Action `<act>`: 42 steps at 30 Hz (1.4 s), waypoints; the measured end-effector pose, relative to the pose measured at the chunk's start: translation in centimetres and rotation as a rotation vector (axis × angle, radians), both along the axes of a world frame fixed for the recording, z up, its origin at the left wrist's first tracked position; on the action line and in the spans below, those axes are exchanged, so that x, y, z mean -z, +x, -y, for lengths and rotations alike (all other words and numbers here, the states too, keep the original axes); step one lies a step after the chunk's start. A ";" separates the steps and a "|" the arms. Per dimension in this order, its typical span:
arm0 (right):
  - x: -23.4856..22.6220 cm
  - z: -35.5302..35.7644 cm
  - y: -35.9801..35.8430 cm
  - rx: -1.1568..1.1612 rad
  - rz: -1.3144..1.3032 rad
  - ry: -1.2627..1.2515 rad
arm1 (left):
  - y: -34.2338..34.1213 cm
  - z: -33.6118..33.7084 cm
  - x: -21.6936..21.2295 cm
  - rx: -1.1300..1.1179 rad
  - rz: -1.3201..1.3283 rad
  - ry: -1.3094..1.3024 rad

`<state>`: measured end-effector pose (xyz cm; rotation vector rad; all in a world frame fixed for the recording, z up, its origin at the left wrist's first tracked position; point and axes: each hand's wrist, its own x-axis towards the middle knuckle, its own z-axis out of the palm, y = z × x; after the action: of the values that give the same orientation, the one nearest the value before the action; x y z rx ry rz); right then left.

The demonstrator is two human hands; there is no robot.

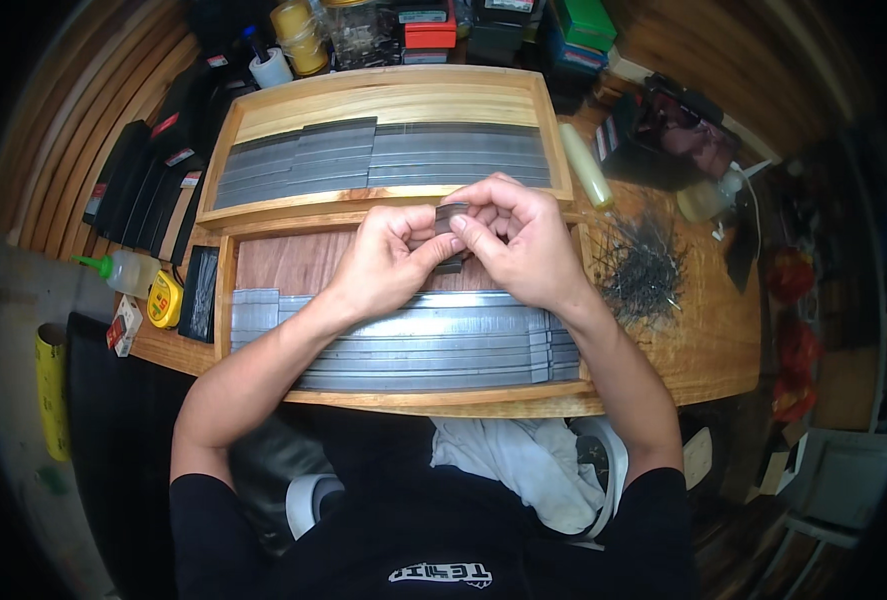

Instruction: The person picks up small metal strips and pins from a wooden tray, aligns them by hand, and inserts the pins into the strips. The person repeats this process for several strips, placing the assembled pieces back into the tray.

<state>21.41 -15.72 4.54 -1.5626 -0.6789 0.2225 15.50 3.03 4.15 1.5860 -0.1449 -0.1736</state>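
While most of the worktop (708,350) is occupied by two shallow wooden trays, the near tray (443,400) can be taken as the landmark. Behind it the far tray (383,100) is set, with dark strips (453,155) laid in rows along its nearer part. Within the near tray, long grey metal strips (413,340) are laid side by side along the front, and bare reddish wood is exposed behind them. Over its rear part, the left hand (388,255) and the right hand (523,235) are held close together, the fingers of both nearly closed. To its right, a tangle of dark, wiry shavings (643,270) is heaped. Above its rear edge, a short dark piece (450,215) is pinched between both hands; whether it is one strip or several cannot be told. Handling of that piece is judged to be the step in hand; for the next move, an even, light pinch would be called for.
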 end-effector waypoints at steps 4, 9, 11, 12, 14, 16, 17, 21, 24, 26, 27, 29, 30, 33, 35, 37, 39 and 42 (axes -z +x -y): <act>-0.1 0.2 -0.6 -0.051 -0.231 0.108 | 0.1 -1.2 -0.9 0.086 -0.142 -0.035; -0.6 0.7 -1.0 -0.131 -0.302 0.120 | -0.6 -1.7 -2.1 0.107 -0.172 -0.057; -0.8 0.7 -1.3 -0.131 -0.292 0.137 | -1.0 -1.6 -2.2 0.111 -0.169 -0.090; -0.9 0.7 -1.3 -0.134 -0.290 0.134 | -1.0 -1.6 -2.2 0.143 -0.160 -0.139; -1.0 0.8 -1.4 -0.139 -0.286 0.126 | -1.2 -1.6 -2.3 0.156 -0.173 -0.121; -1.0 0.8 -1.4 -0.131 -0.302 0.139 | -1.2 -1.5 -2.3 0.160 -0.177 -0.130; -1.0 0.7 -1.4 -0.128 -0.309 0.145 | -1.2 -1.4 -2.3 0.159 -0.175 -0.146; -1.4 0.8 -1.6 -0.115 -0.320 0.084 | -1.3 -1.4 -1.9 0.153 -0.143 -0.187; -1.5 1.0 -1.5 -0.107 -0.318 0.072 | -1.1 -1.4 -2.2 0.151 -0.188 -0.106; -1.3 0.9 -1.4 -0.115 -0.327 0.093 | -1.1 -1.5 -1.9 0.140 -0.191 -0.101; -1.2 0.9 -1.3 -0.119 -0.332 0.104 | -1.1 -1.6 -1.8 0.136 -0.193 -0.099; -1.3 1.0 -1.3 -0.131 -0.328 0.080 | -1.2 -1.6 -1.9 0.134 -0.188 -0.096; -1.4 1.0 -1.3 -0.137 -0.326 0.069 | -1.2 -1.6 -2.0 0.134 -0.186 -0.094; -1.1 1.2 -1.1 -0.099 -0.289 0.067 | -1.1 -1.8 -1.7 0.131 -0.191 -0.065; -1.1 1.8 -0.7 -0.069 -0.246 0.067 | -1.2 -1.6 -1.7 0.114 -0.177 -0.083; -1.4 1.9 -0.7 -0.054 -0.192 0.034 | -1.4 -1.5 -2.0 0.108 -0.161 -0.086; -2.1 1.8 -1.0 -0.055 -0.127 -0.032 | -1.5 -1.5 -2.4 0.113 -0.141 -0.073; -2.6 2.2 -0.9 -0.017 0.129 -0.194 | -1.5 -1.5 -2.2 0.136 -0.107 -0.099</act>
<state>20.51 -17.92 7.11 -1.7682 -0.7900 0.2061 13.96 4.50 6.38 1.4652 -0.1759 -0.3514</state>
